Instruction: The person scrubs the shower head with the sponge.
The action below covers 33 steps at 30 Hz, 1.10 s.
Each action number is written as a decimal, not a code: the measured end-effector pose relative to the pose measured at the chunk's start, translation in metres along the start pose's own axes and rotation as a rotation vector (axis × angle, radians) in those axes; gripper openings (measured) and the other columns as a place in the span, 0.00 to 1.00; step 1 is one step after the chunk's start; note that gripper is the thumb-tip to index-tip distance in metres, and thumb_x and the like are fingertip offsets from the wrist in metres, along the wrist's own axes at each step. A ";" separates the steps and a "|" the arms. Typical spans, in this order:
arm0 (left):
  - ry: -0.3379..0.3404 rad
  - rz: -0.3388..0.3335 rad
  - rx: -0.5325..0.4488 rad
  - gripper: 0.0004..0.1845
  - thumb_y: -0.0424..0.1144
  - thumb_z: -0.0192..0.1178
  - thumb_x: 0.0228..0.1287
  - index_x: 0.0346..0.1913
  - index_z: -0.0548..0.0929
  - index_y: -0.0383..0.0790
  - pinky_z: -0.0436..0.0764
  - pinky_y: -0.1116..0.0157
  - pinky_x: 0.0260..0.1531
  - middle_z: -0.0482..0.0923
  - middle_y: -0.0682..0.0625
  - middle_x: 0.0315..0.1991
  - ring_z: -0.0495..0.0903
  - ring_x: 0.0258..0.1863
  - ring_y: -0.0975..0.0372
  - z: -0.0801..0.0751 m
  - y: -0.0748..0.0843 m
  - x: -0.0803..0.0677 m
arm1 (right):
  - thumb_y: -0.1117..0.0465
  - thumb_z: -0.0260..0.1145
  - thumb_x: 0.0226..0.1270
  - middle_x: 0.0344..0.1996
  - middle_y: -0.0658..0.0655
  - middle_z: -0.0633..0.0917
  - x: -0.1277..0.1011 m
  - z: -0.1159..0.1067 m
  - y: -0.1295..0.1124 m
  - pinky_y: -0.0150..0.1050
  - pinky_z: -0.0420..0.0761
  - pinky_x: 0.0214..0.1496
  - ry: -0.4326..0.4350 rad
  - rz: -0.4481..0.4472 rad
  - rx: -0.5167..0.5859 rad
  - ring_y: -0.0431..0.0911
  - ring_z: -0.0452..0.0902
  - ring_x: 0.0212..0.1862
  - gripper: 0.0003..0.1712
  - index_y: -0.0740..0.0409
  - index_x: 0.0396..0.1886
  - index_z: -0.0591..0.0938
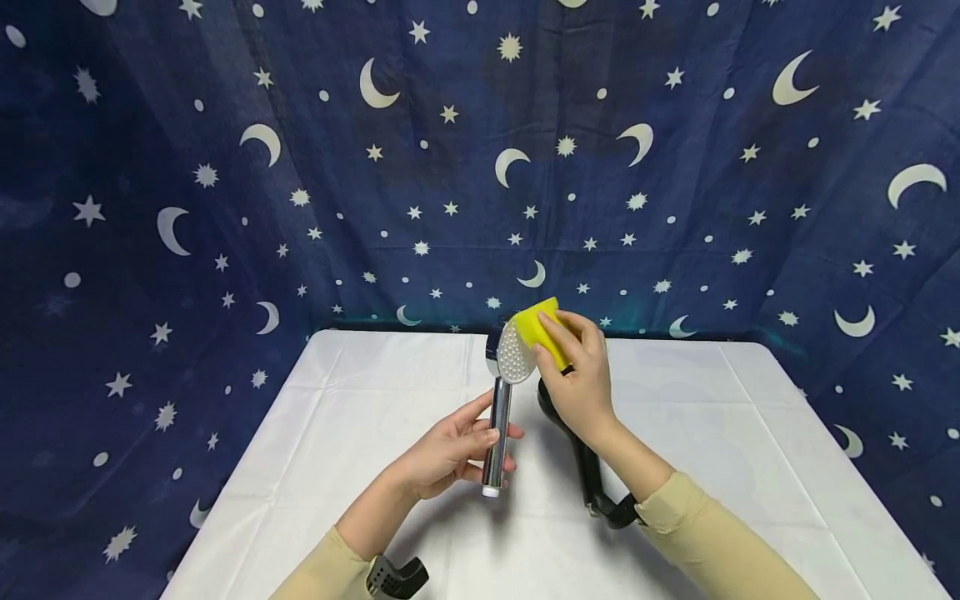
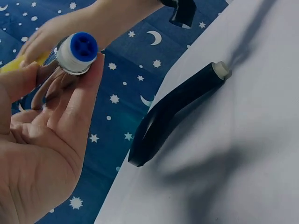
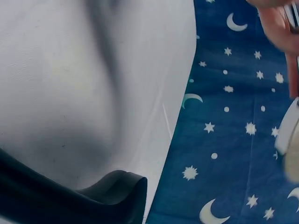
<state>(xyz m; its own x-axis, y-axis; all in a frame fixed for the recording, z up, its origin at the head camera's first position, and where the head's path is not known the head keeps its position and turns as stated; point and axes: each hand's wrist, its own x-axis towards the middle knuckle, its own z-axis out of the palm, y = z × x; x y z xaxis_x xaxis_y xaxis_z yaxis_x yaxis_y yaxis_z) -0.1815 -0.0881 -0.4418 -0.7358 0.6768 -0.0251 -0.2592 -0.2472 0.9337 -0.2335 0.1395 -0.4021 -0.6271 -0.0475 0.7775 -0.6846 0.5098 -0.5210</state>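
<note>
My left hand (image 1: 450, 450) holds a chrome shower head (image 1: 499, 425) by its handle, thumb in front and fingers behind. The shower head stands nearly upright above the table, its round nubbed face turned toward the right. My right hand (image 1: 581, 387) pinches a yellow sponge (image 1: 542, 333) between thumb and fingers, and the sponge lies against the upper right of that face, covering part of it. In the left wrist view, the handle's white end with a blue insert (image 2: 84, 46) points at the camera. The right wrist view shows only a sliver of the shower head at its right edge.
On the white table (image 1: 360, 433) lies a black curved handle (image 2: 177, 112) with a pale end, partly behind my right hand and forearm in the head view. Dark wrist mounts (image 1: 397, 577) sit at the sleeves. A blue curtain (image 1: 450, 183) with moons and stars hangs behind the table.
</note>
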 end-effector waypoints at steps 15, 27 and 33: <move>-0.041 0.022 0.006 0.40 0.32 0.59 0.75 0.82 0.54 0.59 0.87 0.57 0.37 0.75 0.32 0.64 0.86 0.51 0.47 -0.004 -0.001 -0.004 | 0.60 0.72 0.63 0.62 0.65 0.76 0.003 -0.007 -0.004 0.54 0.76 0.55 -0.144 -0.341 -0.186 0.62 0.71 0.58 0.27 0.50 0.63 0.84; -0.045 -0.027 0.000 0.38 0.32 0.55 0.76 0.81 0.55 0.59 0.88 0.51 0.39 0.76 0.32 0.62 0.87 0.49 0.48 0.002 0.001 -0.002 | 0.59 0.70 0.66 0.62 0.65 0.76 0.009 -0.015 0.007 0.55 0.76 0.55 -0.064 -0.221 -0.194 0.63 0.71 0.58 0.24 0.54 0.62 0.84; -0.005 -0.023 0.023 0.36 0.34 0.57 0.76 0.81 0.57 0.58 0.87 0.49 0.42 0.74 0.37 0.63 0.86 0.52 0.46 0.002 0.000 0.001 | 0.59 0.70 0.64 0.61 0.65 0.78 -0.005 -0.010 -0.002 0.55 0.78 0.57 -0.200 -0.343 -0.201 0.62 0.73 0.58 0.25 0.50 0.62 0.85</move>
<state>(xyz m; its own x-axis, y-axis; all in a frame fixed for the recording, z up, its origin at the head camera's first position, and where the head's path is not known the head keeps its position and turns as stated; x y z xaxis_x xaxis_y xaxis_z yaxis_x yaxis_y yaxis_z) -0.1813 -0.0862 -0.4411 -0.7268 0.6853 -0.0450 -0.2615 -0.2155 0.9409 -0.2256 0.1470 -0.4014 -0.4498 -0.3982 0.7994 -0.7920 0.5916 -0.1509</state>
